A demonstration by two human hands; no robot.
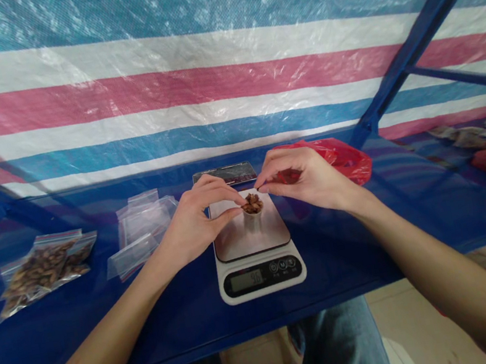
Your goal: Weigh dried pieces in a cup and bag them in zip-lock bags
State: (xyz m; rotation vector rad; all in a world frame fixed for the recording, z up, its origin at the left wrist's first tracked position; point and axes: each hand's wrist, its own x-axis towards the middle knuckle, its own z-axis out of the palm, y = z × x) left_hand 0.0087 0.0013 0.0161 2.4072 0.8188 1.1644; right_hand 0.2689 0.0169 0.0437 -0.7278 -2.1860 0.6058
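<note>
A small cup [254,219] heaped with brown dried pieces [252,203] stands on the metal plate of a white digital kitchen scale [262,279]. The scale's display appears to show the digits 9 and 6. My left hand [204,214] comes in from the left, thumb and forefinger drawn close together at the cup's left rim. Whether a piece sits between those fingertips is too small to tell. On the other side, my right hand [303,177] pinches a tiny dark piece just above the cup's right edge.
Zip bags filled with brown pieces [45,270] lie at the left, beside transparent zip bags [142,225]. Behind the scale is a dark flat device [225,175]; a red plastic bag [346,157] lies behind my right hand. Blue metal posts [393,74] frame the blue shelf [179,331].
</note>
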